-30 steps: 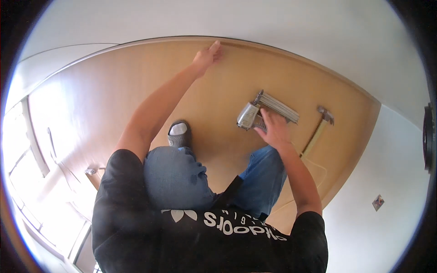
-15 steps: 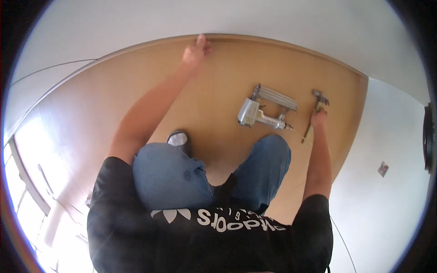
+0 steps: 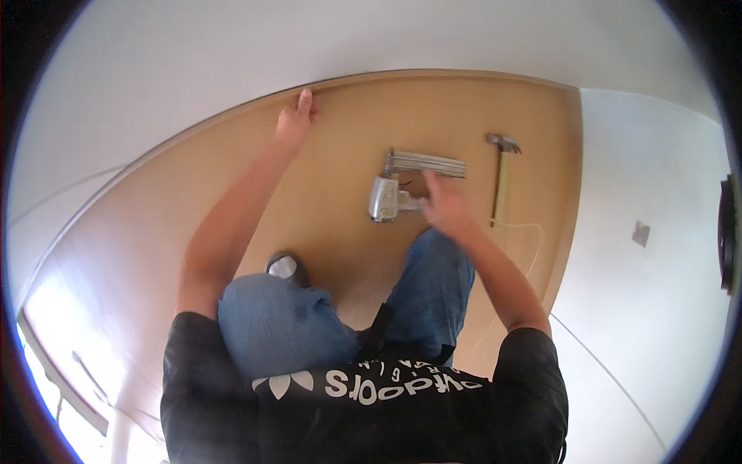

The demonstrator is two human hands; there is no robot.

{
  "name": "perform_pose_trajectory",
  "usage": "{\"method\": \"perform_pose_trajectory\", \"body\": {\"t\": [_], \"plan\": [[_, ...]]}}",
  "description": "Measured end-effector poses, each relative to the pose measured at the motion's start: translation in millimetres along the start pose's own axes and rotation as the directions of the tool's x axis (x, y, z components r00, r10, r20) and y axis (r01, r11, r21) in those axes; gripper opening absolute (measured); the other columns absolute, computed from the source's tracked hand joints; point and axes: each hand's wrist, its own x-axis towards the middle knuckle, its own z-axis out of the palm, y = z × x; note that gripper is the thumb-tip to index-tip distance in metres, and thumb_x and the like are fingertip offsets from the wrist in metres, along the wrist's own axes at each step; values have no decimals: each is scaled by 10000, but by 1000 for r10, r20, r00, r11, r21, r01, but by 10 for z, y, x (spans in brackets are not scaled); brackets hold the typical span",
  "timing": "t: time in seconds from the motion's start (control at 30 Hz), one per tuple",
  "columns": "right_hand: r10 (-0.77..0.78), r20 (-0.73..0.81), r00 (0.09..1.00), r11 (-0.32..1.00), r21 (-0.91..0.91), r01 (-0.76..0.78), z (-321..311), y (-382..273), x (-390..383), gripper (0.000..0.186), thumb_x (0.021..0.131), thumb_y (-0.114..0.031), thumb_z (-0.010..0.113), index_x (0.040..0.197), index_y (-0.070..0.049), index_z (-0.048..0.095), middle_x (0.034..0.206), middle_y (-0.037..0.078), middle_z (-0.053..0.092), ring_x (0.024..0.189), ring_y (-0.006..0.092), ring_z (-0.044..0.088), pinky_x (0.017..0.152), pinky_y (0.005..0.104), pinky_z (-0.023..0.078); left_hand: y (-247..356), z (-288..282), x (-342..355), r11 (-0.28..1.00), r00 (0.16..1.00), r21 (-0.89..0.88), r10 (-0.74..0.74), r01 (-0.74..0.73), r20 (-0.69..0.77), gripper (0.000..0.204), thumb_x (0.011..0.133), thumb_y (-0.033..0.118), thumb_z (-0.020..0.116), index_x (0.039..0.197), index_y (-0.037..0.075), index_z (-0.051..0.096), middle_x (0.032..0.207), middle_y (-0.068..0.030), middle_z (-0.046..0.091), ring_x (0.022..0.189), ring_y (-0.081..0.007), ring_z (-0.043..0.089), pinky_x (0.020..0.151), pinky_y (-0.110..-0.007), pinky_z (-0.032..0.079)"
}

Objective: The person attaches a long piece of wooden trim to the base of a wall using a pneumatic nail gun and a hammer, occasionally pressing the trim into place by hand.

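Note:
At the far edge of a wide tan wooden panel [image 3: 348, 147], my left hand [image 3: 296, 120] is closed on the thin wooden edge strip [image 3: 433, 74], its thumb lying along it. A silver nail gun [image 3: 384, 199] lies on the panel in front of my knees, its long magazine on the far side. Slightly blurred, my right hand [image 3: 450, 207] is round the gun's handle and covers most of it. To the right of this hand a claw hammer [image 3: 502, 182] with a yellowish handle lies on the panel, untouched, its metal head pointing away from me.
A thin pale hose [image 3: 533, 229] curves over the panel at the right. My shoe [image 3: 287, 267] and bent knees are close to the nail gun. White floor [image 3: 649, 155] lies beyond the panel's right edge, with a small grey patch [image 3: 641, 233] and a dark cable [image 3: 610, 375].
My right hand has let go of the hammer and moved left onto the nail gun's handle. My left hand stays at the panel's far edge. The whole view has shifted.

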Motion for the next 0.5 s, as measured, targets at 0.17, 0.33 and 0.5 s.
{"method": "perform_pose_trajectory", "body": {"t": [0.17,0.33,0.5], "plan": [[-82,126,989,994,-67,91,91,-299,-39,652,885,-147,615,1498,-25,433,1182,245,675,1103,413,646,942,502,536,225,581,89,986,974,-152,95,-64,205,666,1051,609,471,1157,5,730,1065,-78,756,935,-163,699,851,-347,521],[-26,273,962,999,30,19,-61,-297,61,673,902,-141,603,1529,-19,394,1217,247,673,1129,405,648,954,498,536,347,543,123,998,983,-55,39,-29,178,631,1055,599,477,1180,26,711,1113,-81,751,955,-156,695,800,-333,516],[-177,148,973,980,-61,187,211,-83,-121,780,820,-193,748,1497,-2,409,1166,221,669,1072,389,651,892,481,554,317,682,91,1000,975,0,-14,15,222,668,1052,611,478,1202,3,712,1153,-83,738,983,-160,687,846,-339,543]]}}
